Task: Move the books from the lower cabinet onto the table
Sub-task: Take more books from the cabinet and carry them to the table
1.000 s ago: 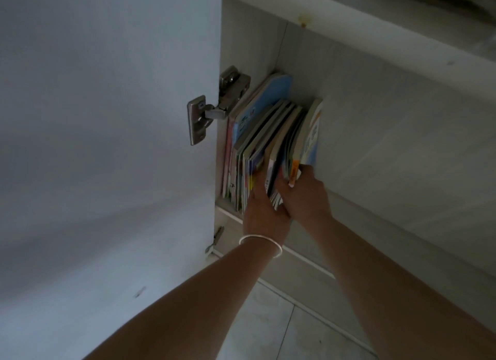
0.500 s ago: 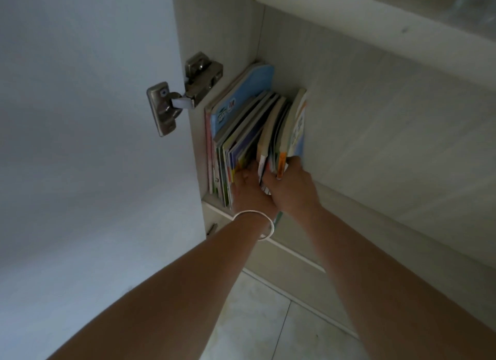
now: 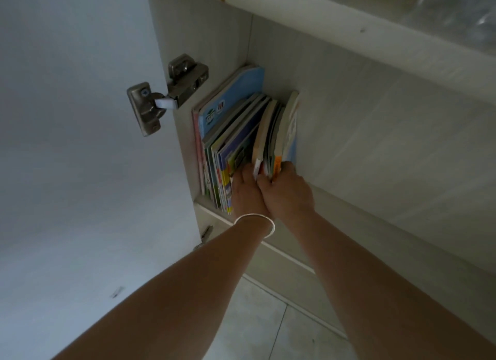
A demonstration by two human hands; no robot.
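**Lower cabinet: books and both hands at the shelf**

Books (image 3: 236, 134): a row of thin, colourful volumes is stood upright on the floor of the lower cabinet (image 3: 375, 134), packed into its left rear corner against the side wall. The tallest, a light blue cover, is set nearest that wall; the shorter ones lean beside it.

Right hand (image 3: 288, 193): placed at the right end of the books. The fingers are curled round the lower spines of the last few volumes, which are pinched and fanned slightly apart from the others.

Left hand (image 3: 245, 192): laid just left of the right hand and touching it, fingers extended flat into the gap between two groups of books. No closed grasp is seen; whether any book is held cannot be told.

Bracelet (image 3: 255, 224): a thin white band is worn on the left wrist, below the books.

Cabinet door (image 3: 75, 145): swung open, left of the books.

Hinge (image 3: 166, 93): metal, mounted between door and cabinet side, above and left of the books.

Floor tiles (image 3: 268, 327): pale, seen below the cabinet front.
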